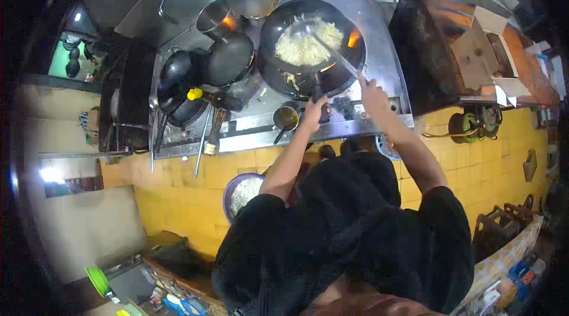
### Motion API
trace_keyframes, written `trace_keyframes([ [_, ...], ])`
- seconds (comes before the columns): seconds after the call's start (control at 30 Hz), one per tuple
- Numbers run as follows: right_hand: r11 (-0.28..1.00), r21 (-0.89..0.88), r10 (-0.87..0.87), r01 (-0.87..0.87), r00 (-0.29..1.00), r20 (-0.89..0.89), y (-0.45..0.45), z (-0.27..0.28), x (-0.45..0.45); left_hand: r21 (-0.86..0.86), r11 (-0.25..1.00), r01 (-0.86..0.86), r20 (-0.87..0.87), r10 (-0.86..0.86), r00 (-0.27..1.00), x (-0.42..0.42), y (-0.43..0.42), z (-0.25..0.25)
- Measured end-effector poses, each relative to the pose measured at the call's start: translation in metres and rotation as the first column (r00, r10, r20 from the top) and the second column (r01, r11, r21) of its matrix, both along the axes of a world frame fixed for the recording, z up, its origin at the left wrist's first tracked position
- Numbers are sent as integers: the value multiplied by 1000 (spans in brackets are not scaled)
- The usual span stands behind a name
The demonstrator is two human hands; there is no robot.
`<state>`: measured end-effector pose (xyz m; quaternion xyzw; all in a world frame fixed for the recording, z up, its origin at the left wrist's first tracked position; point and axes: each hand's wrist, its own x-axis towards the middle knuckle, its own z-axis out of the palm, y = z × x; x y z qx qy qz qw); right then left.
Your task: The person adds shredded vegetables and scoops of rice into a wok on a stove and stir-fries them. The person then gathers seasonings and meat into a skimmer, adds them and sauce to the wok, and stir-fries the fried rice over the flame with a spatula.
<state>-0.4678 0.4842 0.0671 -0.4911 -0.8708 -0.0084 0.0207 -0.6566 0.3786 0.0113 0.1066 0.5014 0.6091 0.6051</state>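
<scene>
My left hand [314, 113] is closed round the handle of a dark wok [277, 24] over the burner, where orange flames show at the right and below. Pale yellow food [299, 49], perhaps rice or noodles, lies in the wok. In my right hand [373, 95] is the long handle of a metal cooking ladle [335, 53]; its head sits in the food, partly blurred, so its exact shape is unclear. A small pot [286, 118] with a dark handle stands left of my left hand.
Left of the wok are a black pan [231, 59], a steel pot [214, 18] and stacked dark woks [179, 79]. A yellow-capped bottle [222, 100] lies near them. On the yellow-tiled floor stands a purple-rimmed tub [227, 197] of white contents. Cardboard boxes [474, 55] are at right.
</scene>
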Motion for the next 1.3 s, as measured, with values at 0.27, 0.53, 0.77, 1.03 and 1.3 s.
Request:
trace_keyframes([
  [0.27,942,-254,-236,219,971,-38,-16,41,12,-108,994,-29,-158,11,987,1,-6,20],
  [0.53,894,-386,140,-226,961,-238,15,114,16,-145,979,146,-39,-153,987,-19,-4,-19],
  [0.77,929,-364,88,-66,995,42,-42,126,1,-33,994,103,-17,-104,994,-19,2,-22],
  [1.03,890,-441,86,-114,993,-83,-13,179,25,-192,972,-133,279,184,943,36,10,88],
  [1.3,828,-458,268,-324,946,-184,-25,203,58,-51,989,137,335,-113,936,4,-8,84],
])
